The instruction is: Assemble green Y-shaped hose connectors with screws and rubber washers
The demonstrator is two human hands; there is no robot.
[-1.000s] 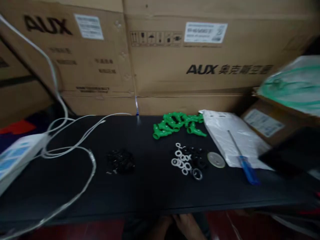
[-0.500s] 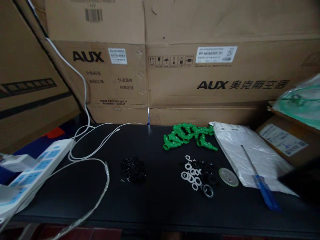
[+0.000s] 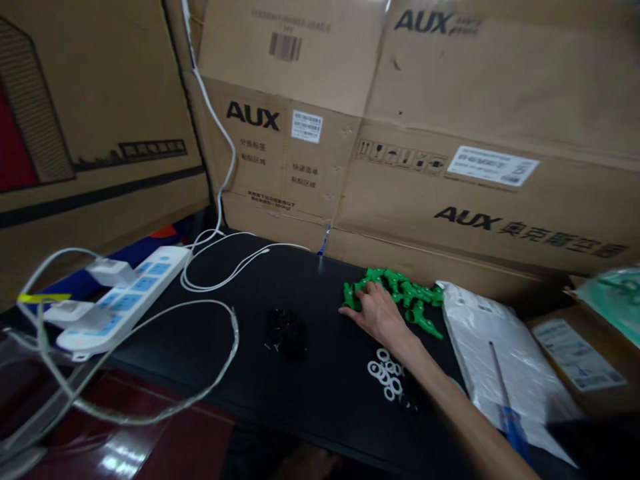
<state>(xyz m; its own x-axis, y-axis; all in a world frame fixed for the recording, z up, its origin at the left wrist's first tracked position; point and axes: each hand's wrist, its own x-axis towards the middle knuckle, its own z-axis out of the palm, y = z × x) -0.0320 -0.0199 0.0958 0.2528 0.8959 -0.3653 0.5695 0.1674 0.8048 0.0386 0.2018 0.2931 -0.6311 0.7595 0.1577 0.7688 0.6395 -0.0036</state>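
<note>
My right hand (image 3: pixel 379 308) reaches over the left end of a cluster of green plastic pipe fittings. Its fingers and thumb close around one green pipe fitting (image 3: pixel 351 297), which still lies among the others; the hand partly covers it. More green fittings (image 3: pixel 424 319) lie just right of my fingers. Under my forearm are white rings (image 3: pixel 389 377) and some dark rings (image 3: pixel 409 402), partly hidden by the arm. A heap of small black parts (image 3: pixel 287 333) sits to the left, with small screws beside it. My left hand is not in view.
A white power strip (image 3: pixel 131 293) and looped white cables (image 3: pixel 235 327) occupy the left. On the right are a white plastic package (image 3: pixel 493 333), a blue-handled screwdriver (image 3: pixel 512 427) and a cardboard box (image 3: pixel 605 387). Large cartons (image 3: pixel 300 220) stand behind. A dim shape at the bottom edge is unclear.
My right hand has come in from the lower right and taken hold of a green pipe fitting. The view has turned and tilted, showing more of the left side.
</note>
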